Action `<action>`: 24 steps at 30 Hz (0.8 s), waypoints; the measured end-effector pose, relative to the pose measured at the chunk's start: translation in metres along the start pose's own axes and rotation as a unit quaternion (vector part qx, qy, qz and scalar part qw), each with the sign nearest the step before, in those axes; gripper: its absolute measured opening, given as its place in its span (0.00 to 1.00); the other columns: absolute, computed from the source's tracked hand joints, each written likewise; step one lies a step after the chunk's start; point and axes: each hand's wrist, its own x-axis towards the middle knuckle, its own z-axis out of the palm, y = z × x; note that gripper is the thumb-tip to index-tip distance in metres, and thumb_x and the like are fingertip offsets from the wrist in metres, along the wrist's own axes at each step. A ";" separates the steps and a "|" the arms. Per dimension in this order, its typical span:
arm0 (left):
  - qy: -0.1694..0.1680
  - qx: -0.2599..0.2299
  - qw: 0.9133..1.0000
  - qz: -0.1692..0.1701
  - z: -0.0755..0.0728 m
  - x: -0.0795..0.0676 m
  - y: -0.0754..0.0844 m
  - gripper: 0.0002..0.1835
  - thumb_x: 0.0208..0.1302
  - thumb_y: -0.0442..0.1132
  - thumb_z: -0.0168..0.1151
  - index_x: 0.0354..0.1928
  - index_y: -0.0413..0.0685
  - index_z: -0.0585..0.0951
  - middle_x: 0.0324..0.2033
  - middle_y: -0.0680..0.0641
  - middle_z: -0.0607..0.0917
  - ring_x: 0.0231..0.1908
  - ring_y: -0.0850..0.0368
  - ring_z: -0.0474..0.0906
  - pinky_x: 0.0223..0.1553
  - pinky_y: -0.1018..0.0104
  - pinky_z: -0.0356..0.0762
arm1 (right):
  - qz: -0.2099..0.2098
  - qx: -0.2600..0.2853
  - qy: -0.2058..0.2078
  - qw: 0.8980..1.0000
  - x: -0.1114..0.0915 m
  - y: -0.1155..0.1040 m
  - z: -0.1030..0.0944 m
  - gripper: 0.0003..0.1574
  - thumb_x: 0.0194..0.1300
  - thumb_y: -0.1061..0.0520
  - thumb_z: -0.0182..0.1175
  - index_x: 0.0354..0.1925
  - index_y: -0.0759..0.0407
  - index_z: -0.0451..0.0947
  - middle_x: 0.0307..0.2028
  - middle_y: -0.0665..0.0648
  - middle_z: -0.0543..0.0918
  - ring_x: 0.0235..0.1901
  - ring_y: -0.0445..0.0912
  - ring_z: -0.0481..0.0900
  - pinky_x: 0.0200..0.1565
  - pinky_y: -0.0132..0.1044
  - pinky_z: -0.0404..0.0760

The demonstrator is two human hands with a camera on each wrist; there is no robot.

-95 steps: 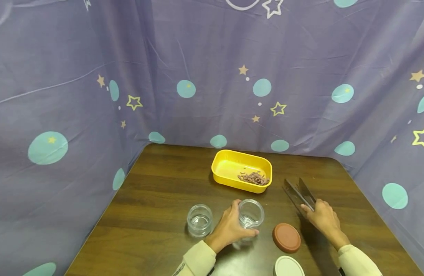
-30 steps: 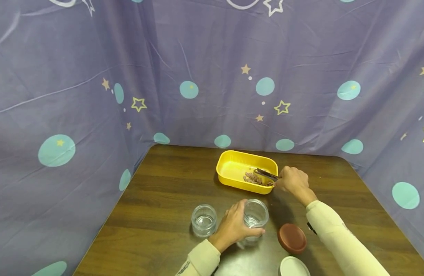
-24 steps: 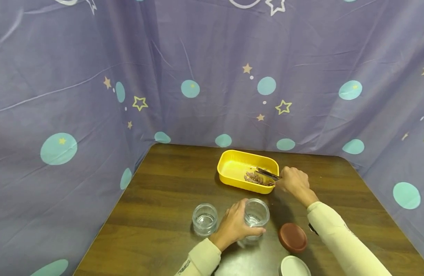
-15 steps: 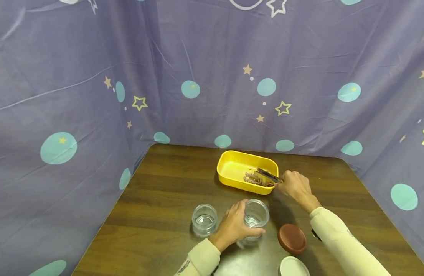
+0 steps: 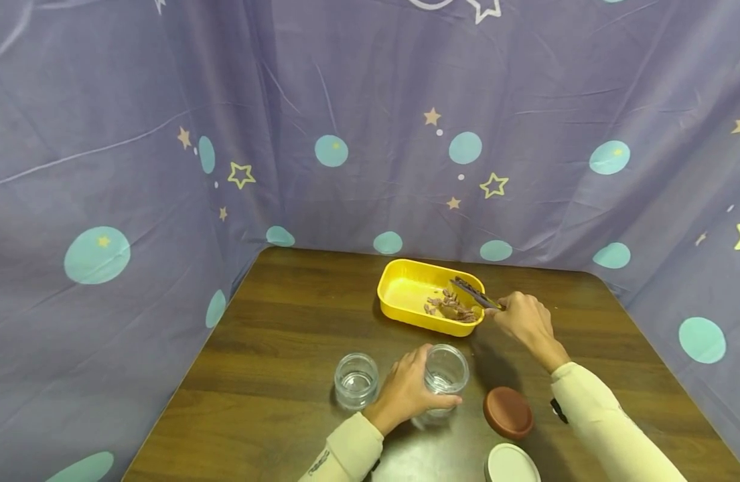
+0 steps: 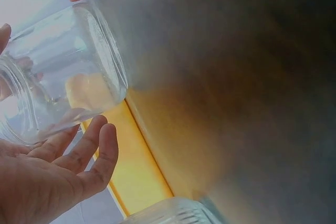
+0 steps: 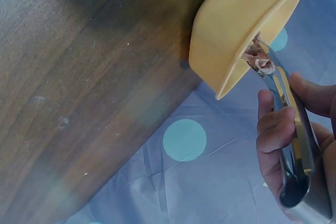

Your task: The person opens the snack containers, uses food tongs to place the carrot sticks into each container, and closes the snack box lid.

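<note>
In the head view my left hand (image 5: pixel 406 389) holds a clear glass jar (image 5: pixel 449 367) upright on the table, thumb and fingers around its sides. My right hand (image 5: pixel 523 325) grips metal tongs (image 5: pixel 478 296), squeezed nearly together, over the right end of a yellow tray (image 5: pixel 418 320). Brown shredded strips (image 5: pixel 451 308) lie heaped in that end of the tray. The right wrist view shows some brown curled pieces (image 7: pixel 260 60) at the tips of the tongs, by the tray's rim. In the left wrist view the jar (image 6: pixel 63 72) looks see-through, without contents.
A second glass jar (image 5: pixel 355 381) stands left of my left hand. A reddish-brown round lid (image 5: pixel 508 412) lies right of the held jar, with a cream lid (image 5: pixel 512 464) nearer the front edge. A patterned curtain (image 5: pixel 370 134) hangs behind the wooden table (image 5: pixel 273 348).
My right hand has brought the tongs from the table's right side into the tray, squeezed them, and just raised their tips from the strips. The left hand stays around the jar.
</note>
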 end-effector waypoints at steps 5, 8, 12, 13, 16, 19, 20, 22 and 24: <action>0.006 0.006 1.000 0.006 0.000 0.000 0.000 0.58 0.42 0.70 0.77 0.70 0.41 0.69 0.63 0.42 0.80 0.61 0.46 0.78 0.63 0.49 0.76 | 0.002 0.016 0.017 1.000 -0.002 0.002 -0.005 0.26 0.65 0.46 0.66 0.52 0.63 0.86 0.35 0.63 0.86 0.29 0.53 0.75 0.23 0.40 0.67; 0.011 0.010 1.000 0.008 0.000 0.001 0.000 0.58 0.42 0.70 0.77 0.70 0.41 0.69 0.63 0.43 0.81 0.60 0.47 0.79 0.63 0.50 0.76 | 0.007 0.023 0.025 0.999 -0.004 0.004 -0.008 0.28 0.64 0.45 0.67 0.53 0.64 0.85 0.42 0.66 0.88 0.32 0.55 0.78 0.26 0.45 0.72; 0.012 0.008 1.000 0.004 0.001 0.000 0.001 0.58 0.42 0.70 0.77 0.69 0.42 0.70 0.62 0.43 0.81 0.60 0.47 0.79 0.62 0.51 0.77 | 0.013 0.026 0.028 0.999 -0.006 0.005 -0.010 0.29 0.65 0.44 0.66 0.54 0.64 0.85 0.47 0.70 0.87 0.36 0.59 0.82 0.31 0.53 0.78; 0.012 0.007 1.000 0.003 0.002 0.000 0.001 0.58 0.42 0.71 0.77 0.69 0.42 0.70 0.62 0.43 0.81 0.60 0.47 0.79 0.62 0.51 0.77 | 0.014 0.026 0.029 0.999 -0.006 0.005 -0.011 0.29 0.65 0.44 0.66 0.54 0.64 0.85 0.47 0.70 0.87 0.37 0.60 0.82 0.32 0.53 0.78; 0.010 0.004 1.000 0.000 0.003 0.000 0.001 0.58 0.42 0.71 0.77 0.70 0.42 0.70 0.62 0.43 0.81 0.59 0.46 0.79 0.61 0.51 0.77 | 0.013 0.028 0.026 0.999 -0.009 0.006 -0.012 0.29 0.65 0.44 0.66 0.54 0.65 0.85 0.49 0.71 0.86 0.36 0.58 0.82 0.30 0.49 0.77; 0.011 0.001 1.000 -0.002 0.003 0.000 0.001 0.58 0.41 0.71 0.77 0.69 0.42 0.70 0.61 0.42 0.82 0.58 0.46 0.80 0.60 0.51 0.78 | 0.013 0.033 0.024 0.999 -0.011 0.007 -0.013 0.30 0.66 0.44 0.66 0.53 0.67 0.84 0.51 0.71 0.85 0.35 0.57 0.80 0.27 0.44 0.75; 0.013 0.000 1.000 -0.002 0.003 0.000 0.001 0.58 0.41 0.70 0.77 0.69 0.43 0.70 0.60 0.42 0.82 0.58 0.46 0.80 0.60 0.51 0.78 | 0.014 0.034 0.024 0.999 -0.012 0.007 -0.014 0.30 0.66 0.44 0.66 0.53 0.68 0.84 0.51 0.72 0.85 0.34 0.56 0.80 0.27 0.43 0.74; 0.018 0.000 1.000 -0.001 0.003 0.000 0.001 0.57 0.41 0.70 0.78 0.69 0.43 0.70 0.59 0.43 0.83 0.57 0.47 0.80 0.59 0.51 0.79 | 0.014 0.036 0.026 0.999 -0.013 0.007 -0.015 0.31 0.66 0.44 0.66 0.53 0.69 0.84 0.52 0.73 0.84 0.36 0.58 0.81 0.27 0.43 0.75; 0.021 0.000 1.000 0.000 0.003 0.001 0.002 0.56 0.41 0.69 0.78 0.68 0.44 0.71 0.58 0.43 0.83 0.56 0.48 0.81 0.59 0.51 0.79 | 0.014 0.036 0.030 0.999 -0.015 0.007 -0.016 0.32 0.66 0.44 0.66 0.54 0.70 0.83 0.52 0.73 0.83 0.39 0.62 0.83 0.29 0.47 0.77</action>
